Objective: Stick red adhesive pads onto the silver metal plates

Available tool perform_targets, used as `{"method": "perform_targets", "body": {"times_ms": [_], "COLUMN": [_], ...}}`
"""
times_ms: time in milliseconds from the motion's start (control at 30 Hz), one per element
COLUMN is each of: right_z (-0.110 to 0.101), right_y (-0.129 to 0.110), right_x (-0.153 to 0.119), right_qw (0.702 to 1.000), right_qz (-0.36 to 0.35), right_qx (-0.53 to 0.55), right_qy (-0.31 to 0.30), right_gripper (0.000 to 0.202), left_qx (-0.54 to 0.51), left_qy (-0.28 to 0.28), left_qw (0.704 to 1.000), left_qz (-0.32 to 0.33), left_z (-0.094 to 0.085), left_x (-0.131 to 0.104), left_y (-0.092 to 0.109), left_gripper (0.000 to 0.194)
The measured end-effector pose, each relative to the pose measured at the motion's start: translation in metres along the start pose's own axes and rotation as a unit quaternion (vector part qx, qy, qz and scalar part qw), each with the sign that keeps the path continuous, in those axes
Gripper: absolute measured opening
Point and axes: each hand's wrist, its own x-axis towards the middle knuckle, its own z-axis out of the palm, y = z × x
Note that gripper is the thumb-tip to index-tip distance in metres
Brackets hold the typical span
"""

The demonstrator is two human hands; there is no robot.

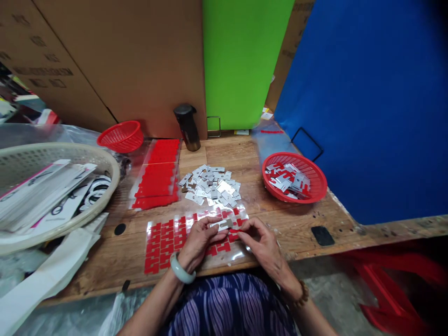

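My left hand (200, 240) pinches a small silver metal plate (224, 225) between thumb and fingers. Close by on the right, my right hand (263, 242) has its thumb and index finger together on a small red sticker (235, 230), next to the plate. Below both hands lies a clear sheet of red T-shaped stickers (167, 242), partly covered by my fingers. Just beyond it is a loose pile of similar metal plates (212, 184).
A red basket (317, 186) at right holds plates with red pieces. Left of the pile are stacked red sticker sheets (159, 172). A black bottle (188, 127), small red basket (122, 136) and large pale basket (114, 179) stand around. Cardboard (140, 60) and blue panels (371, 112) border the table.
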Motion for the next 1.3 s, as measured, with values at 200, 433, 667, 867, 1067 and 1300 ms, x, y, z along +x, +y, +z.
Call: {"method": "perform_targets", "body": {"times_ms": [200,433,667,867,1067,1300], "right_z": [0.009,0.016,0.020,0.020,0.020,0.018], "right_y": [-0.009,-0.016,-0.016,-0.016,-0.017,-0.021], "right_x": [0.009,0.008,0.006,0.004,0.003,0.003], "right_qw": [0.999,0.998,0.997,0.997,0.997,0.997], "right_qz": [-0.011,-0.046,-0.063,-0.058,-0.062,-0.062], "right_qx": [0.018,0.007,-0.010,-0.023,-0.030,-0.038], "right_qy": [-0.027,-0.050,-0.048,-0.046,-0.036,-0.037], "right_gripper": [0.008,0.004,0.006,0.008,0.008,0.009], "left_qx": [0.002,0.018,0.027,0.030,0.023,0.025], "left_qy": [-0.006,-0.009,-0.016,-0.023,-0.021,-0.027], "left_qw": [1.000,1.000,0.999,0.999,0.999,0.999], "left_qz": [-0.002,0.013,0.014,0.023,0.019,0.022], "left_z": [-0.004,-0.005,-0.003,-0.003,-0.002,-0.001], "left_x": [-0.024,-0.034,-0.035,-0.033,-0.031,-0.031], "left_y": [0.007,0.008,0.007,0.006,0.005,0.005], "left_gripper": [0.022,0.029,0.032,0.032,0.029,0.027]}}
